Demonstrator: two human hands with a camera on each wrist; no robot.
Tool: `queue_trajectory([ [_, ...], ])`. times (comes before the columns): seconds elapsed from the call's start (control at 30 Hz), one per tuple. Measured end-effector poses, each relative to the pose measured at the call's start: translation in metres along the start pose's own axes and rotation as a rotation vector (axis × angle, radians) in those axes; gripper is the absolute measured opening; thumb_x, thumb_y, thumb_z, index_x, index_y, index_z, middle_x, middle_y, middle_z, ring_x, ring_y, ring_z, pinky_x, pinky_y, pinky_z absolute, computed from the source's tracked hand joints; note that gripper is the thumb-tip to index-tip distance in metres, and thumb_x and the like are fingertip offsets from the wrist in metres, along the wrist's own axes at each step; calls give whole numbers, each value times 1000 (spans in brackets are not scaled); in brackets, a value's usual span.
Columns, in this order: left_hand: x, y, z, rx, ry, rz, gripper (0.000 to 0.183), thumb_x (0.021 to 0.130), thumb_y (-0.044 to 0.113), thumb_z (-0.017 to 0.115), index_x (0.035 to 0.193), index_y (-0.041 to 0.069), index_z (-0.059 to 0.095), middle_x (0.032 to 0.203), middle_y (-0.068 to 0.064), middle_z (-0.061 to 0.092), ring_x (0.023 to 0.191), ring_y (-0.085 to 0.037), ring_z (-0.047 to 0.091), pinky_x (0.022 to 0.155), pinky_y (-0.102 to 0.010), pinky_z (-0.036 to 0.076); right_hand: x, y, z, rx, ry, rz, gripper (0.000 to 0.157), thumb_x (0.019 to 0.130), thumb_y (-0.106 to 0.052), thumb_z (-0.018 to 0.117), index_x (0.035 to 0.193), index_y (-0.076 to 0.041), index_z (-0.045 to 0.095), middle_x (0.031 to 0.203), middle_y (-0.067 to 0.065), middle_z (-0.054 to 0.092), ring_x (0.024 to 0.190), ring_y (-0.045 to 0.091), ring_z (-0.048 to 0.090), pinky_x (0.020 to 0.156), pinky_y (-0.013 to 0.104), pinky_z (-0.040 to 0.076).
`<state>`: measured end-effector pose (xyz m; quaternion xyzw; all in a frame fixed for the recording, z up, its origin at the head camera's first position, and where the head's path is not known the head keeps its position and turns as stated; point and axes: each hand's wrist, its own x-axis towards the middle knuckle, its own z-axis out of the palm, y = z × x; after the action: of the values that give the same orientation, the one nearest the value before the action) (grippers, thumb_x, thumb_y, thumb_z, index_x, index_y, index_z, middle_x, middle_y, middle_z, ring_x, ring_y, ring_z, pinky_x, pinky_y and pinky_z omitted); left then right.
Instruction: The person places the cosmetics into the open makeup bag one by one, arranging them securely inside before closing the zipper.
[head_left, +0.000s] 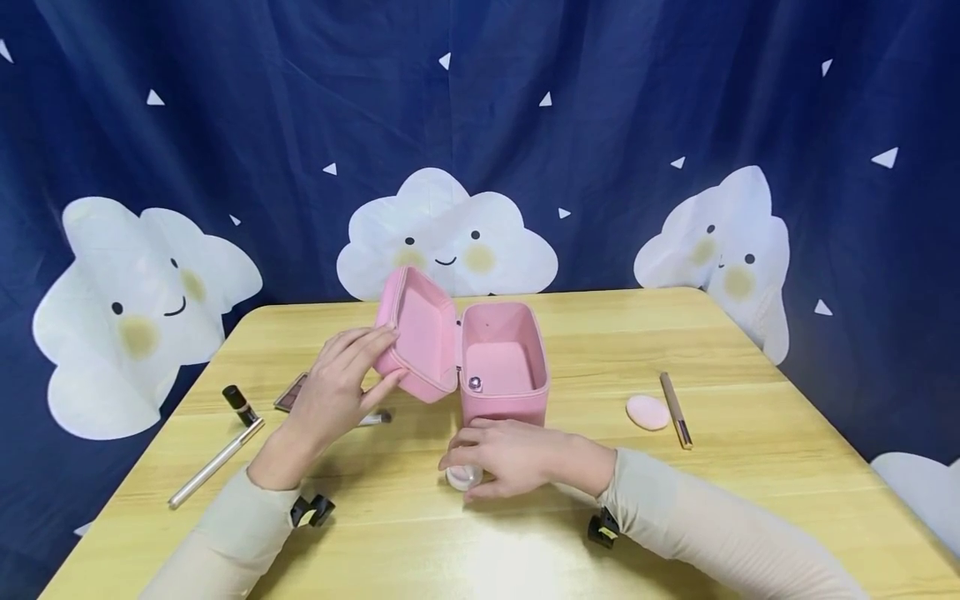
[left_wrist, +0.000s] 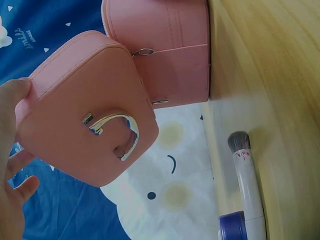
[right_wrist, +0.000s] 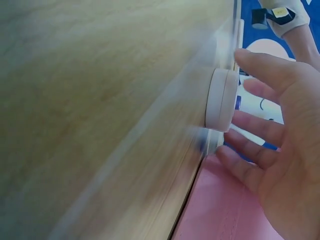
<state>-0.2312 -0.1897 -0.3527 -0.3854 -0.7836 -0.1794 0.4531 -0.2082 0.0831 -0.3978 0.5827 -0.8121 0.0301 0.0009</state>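
Note:
A pink cosmetic case (head_left: 504,408) stands on the table, its lid (head_left: 429,329) swung out to the left. My left hand (head_left: 333,392) grips the lid's rim; the silver handle (left_wrist: 127,135) on the lid's outer face shows in the left wrist view. Inside the case sits a small shiny silver item (head_left: 475,383). In front of the case, my right hand (head_left: 517,458) reaches over a round white flat container (head_left: 464,476). In the right wrist view this container (right_wrist: 221,100) lies between the spread thumb and fingers, not enclosed by them. A small blurred item (right_wrist: 212,141) is beside it.
Left on the table are a black-capped tube (head_left: 240,404), a silver stick (head_left: 216,463), a palette (head_left: 291,392) and a makeup brush (left_wrist: 245,170). A pink puff (head_left: 647,412) and a brown pencil-like stick (head_left: 677,410) lie to the right. A blue curtain (head_left: 600,150) hangs behind.

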Motion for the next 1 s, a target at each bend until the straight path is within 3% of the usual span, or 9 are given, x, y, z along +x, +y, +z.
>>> queue_trajectory([
  [0.5,0,1,0,-1,2,2,52,98,43,56,121,-3,64,119,-17,66,105,-37,61,94,-50,47,-2,-1,1,-17,16,-31,38,93,-40,65,128,-26,60,118,-3,59,107,11,55,97,22,44],
  [1.0,0,0,0,6,4,5,52,98,43,56,121,-3,64,120,-17,66,106,-37,61,94,-51,47,-11,0,-26,22,59,7,39,93,-40,61,128,-23,58,120,-2,55,110,13,53,98,26,45],
])
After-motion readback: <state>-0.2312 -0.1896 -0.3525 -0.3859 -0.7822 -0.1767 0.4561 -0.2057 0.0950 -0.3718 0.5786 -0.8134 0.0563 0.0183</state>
